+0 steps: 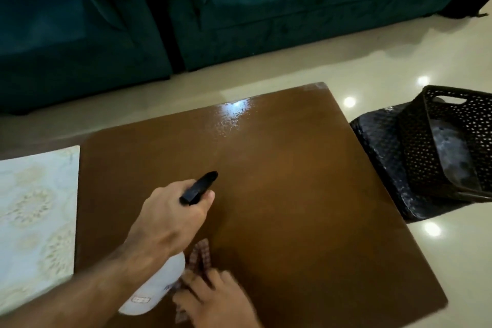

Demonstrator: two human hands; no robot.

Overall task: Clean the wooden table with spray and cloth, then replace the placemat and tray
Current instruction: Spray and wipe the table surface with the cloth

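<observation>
Spraying looks to be the step in hand: the left hand point(170, 218) is wrapped round the neck of a white spray bottle point(157, 287), its black nozzle point(199, 187) pointing out over the middle of the wooden table point(306, 208), with a finger seemingly at the trigger, though that part is mostly hidden. The right hand point(218, 301) lies low at the near edge of the table on a checked cloth point(201, 251); motion blur makes it impossible to say whether the fingers are curled round the cloth or merely pressing it flat. The two hands are close together, the bottle's body just beside the cloth. A wet-looking sheen shows on the far part of the table, so some spray may already have landed there, but most of the top reads dry and I judge the wiping as hardly begun. The pale patterned placemat point(37, 221) lies off to the left, just beside the table's left edge and apart from the brown top. The dark woven tray point(447, 146) sits tilted on a dark seat or stool point(380, 146) just beside the table's right edge. Still to do, as I judge it: finish spraying, wipe the whole top, then return placemat and tray.
</observation>
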